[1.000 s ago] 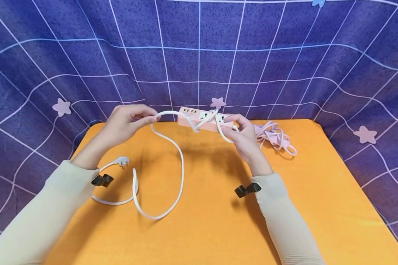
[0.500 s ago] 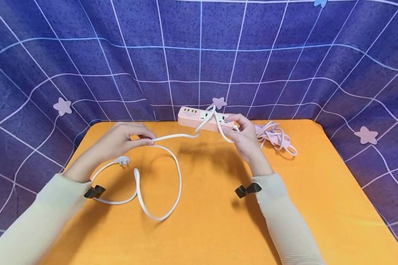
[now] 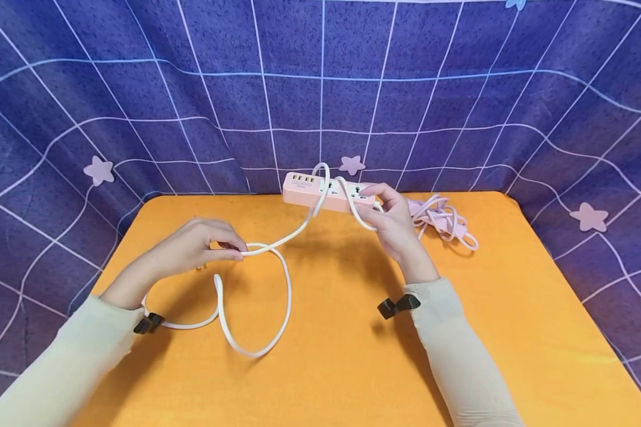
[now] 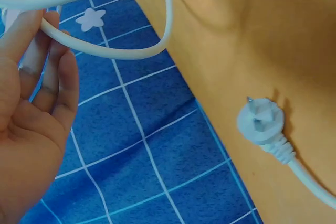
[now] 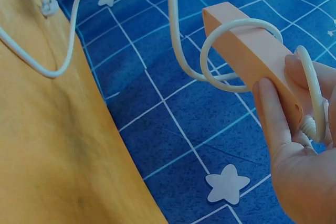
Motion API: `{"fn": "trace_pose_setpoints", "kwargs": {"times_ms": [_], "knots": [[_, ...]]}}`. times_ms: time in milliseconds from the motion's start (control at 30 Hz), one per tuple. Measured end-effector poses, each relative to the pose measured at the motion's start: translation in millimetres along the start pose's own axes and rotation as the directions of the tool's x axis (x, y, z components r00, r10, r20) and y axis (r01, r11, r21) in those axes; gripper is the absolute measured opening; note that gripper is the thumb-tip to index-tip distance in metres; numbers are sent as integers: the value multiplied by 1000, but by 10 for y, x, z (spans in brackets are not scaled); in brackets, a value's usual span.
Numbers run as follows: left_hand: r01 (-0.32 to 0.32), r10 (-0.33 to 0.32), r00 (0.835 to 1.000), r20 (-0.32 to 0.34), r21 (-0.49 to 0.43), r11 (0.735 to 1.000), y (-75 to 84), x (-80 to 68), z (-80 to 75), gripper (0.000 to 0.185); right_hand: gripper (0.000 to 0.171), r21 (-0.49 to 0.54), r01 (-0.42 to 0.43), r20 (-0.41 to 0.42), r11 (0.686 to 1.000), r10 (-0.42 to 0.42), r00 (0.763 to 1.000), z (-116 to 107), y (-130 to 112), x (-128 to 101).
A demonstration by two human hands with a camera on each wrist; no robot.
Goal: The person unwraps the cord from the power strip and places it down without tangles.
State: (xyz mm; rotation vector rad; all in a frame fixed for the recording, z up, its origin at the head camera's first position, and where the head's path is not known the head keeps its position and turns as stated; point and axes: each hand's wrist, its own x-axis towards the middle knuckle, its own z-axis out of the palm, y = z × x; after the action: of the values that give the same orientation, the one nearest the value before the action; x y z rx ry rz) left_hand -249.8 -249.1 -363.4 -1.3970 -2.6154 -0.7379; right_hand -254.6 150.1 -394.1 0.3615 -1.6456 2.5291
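My right hand (image 3: 387, 216) grips one end of a pink power strip (image 3: 320, 193) and holds it above the far edge of the orange table (image 3: 326, 356). The strip (image 5: 252, 51) has its white cord (image 3: 278, 290) looped twice around it. My left hand (image 3: 213, 246) pinches that cord low over the table, left of centre. In the left wrist view the cord (image 4: 121, 51) runs over my fingers (image 4: 42, 66). The cord's white plug (image 4: 261, 121) lies on the table near my left wrist.
A bundle of pink cable (image 3: 443, 219) lies at the table's far right. A purple grid-patterned cloth (image 3: 320, 89) with stars hangs behind and around the table. Slack cord forms a large loop on the table in front of my left hand.
My left hand has dropped from strip height toward the table, drawing the cord down and toward me. A cord loop now stands over the strip. The right hand has barely moved.
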Motion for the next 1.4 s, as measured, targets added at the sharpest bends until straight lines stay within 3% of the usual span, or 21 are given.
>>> {"fn": "trace_pose_setpoints", "kwargs": {"times_ms": [433,667,1033,1400], "knots": [[-72,73,996,41,-15,997,-89,-45,271,24,41,45,6,-4,999,-6,1000,10,-4,22],[-131,130,991,40,29,991,-137,-45,374,24,42,53,21,-4,998,-21,1000,25,-13,23],[-15,10,991,137,33,999,-227,-87,458,20,43,50,-5,24,999,4,1000,17,-10,6],[106,-118,961,251,63,992,-279,-95,433,16,42,37,-6,65,999,3,998,8,-5,-20]]}}
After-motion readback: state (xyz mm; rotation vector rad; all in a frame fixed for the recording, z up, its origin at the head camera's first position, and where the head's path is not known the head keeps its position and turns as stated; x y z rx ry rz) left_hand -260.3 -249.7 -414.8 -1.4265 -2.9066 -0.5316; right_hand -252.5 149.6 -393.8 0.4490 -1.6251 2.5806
